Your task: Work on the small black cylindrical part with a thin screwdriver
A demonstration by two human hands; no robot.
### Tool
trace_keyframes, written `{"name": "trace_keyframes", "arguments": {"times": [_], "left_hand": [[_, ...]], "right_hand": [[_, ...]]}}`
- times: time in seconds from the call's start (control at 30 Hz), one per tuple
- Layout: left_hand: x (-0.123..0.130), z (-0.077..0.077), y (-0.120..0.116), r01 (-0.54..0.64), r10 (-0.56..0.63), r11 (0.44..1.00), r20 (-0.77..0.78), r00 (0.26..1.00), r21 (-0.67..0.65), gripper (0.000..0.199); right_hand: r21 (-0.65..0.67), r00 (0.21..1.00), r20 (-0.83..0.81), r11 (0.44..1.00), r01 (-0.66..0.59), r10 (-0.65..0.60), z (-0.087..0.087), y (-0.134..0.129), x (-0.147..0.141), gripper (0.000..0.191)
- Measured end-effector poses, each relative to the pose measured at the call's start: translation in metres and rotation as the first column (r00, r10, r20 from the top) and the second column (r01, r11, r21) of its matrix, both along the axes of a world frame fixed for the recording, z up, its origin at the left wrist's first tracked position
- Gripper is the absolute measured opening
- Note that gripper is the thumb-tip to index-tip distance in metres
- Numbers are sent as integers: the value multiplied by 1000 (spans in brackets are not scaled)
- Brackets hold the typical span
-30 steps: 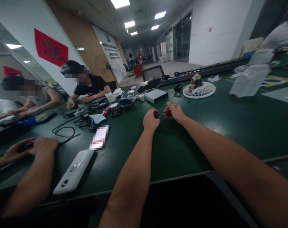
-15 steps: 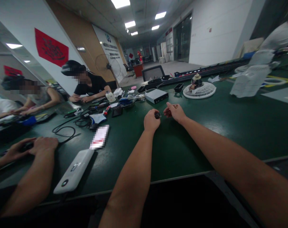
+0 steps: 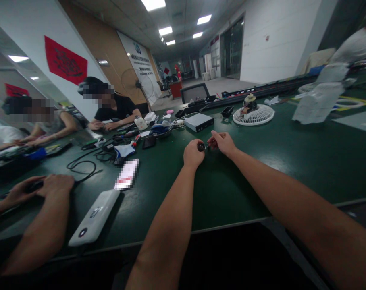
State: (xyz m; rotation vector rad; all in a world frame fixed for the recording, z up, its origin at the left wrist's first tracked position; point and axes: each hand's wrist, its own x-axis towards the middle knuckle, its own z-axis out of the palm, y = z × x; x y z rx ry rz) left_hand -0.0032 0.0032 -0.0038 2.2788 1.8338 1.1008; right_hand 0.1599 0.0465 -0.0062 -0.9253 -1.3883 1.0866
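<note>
The left hand (image 3: pixel 194 154) has its fingers curled shut around a small dark round part (image 3: pixel 201 147). That part is the thing being worked on, and it sits at the side of the fist that faces the other hand. The right hand (image 3: pixel 222 143) is just beside it, with its fingers pinched on a thin thing (image 3: pixel 207 146) that points at the round part — it is too small to tell what it is, or if the two touch. Both hands are over the green table (image 3: pixel 246 173).

Past the hands is a flat gray box (image 3: pixel 198 121). To the right of the box are a little black tray (image 3: pixel 227 111) and a round white fan cover (image 3: pixel 253 116) with a motor (image 3: pixel 249 105) on top. Farther right stands something in white wrap (image 3: pixel 317 102).

On the left side lie a long white case (image 3: pixel 94 217), a blurry phone (image 3: pixel 127 174) at its far end, and a black cord (image 3: pixel 88 162) in loops. Another person's hands (image 3: pixel 55 186) are near the case — and a person in a black shirt (image 3: pixel 118 108) sits across the table.
</note>
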Motion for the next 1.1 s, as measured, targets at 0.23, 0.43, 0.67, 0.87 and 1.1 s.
{"name": "trace_keyframes", "arguments": {"times": [0.23,0.43,0.67,0.87,1.1], "left_hand": [[-2,-1,0,-51,51,999,16,999,17,26],[0,-1,1,-39,38,999,18,999,29,26],[-3,-1,1,-78,77,997,28,997,16,29],[1,0,0,-39,39,999,-24,999,5,25],[-1,0,0,-140,140,989,-16,990,-41,28]], "right_hand": [[-51,996,23,995,-81,82,6,-6,-1,58],[-10,996,42,997,80,-80,5,-1,2,56],[-106,994,-52,989,-104,99,3,-1,0,48],[-32,1000,19,1000,0,1,5,-4,1,56],[20,986,-107,991,131,-128,6,-5,-1,56]]}}
